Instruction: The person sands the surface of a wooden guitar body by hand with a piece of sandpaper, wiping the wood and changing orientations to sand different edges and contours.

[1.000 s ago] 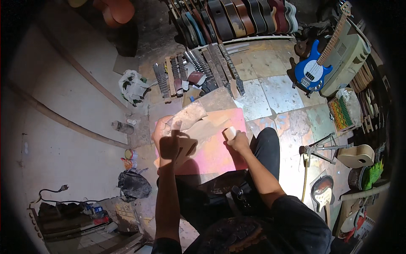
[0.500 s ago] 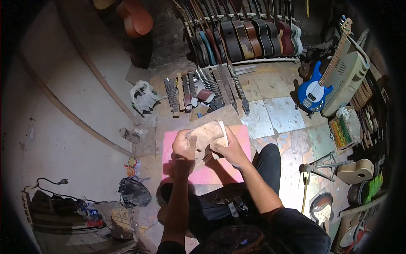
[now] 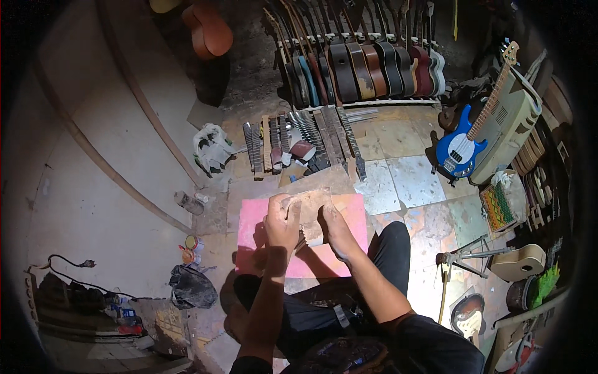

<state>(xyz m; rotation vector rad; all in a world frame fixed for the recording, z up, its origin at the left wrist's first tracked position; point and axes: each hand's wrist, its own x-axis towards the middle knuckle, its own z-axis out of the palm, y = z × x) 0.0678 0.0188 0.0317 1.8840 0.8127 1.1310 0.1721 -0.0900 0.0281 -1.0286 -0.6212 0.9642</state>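
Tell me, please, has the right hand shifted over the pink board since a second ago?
Yes. The right hand moved left along the pink board, from its right edge toward the middle.

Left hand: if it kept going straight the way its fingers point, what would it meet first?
The left hand already grips the flat wooden piece. Past it, probably the row of guitar necks on the floor; depth is unclear.

We see the left hand (image 3: 281, 221) and right hand (image 3: 335, 229) covering the lower part of the flat wooden piece (image 3: 309, 209), so its near edge and their grip on it are hidden. The pink mat (image 3: 355, 215) is partly masked by both forearms and their shadow. The row of guitars (image 3: 367, 65) is cut off at the top edge. The small cans (image 3: 189, 249) are too small to identify. The dark rim swallows the right-hand shelves.
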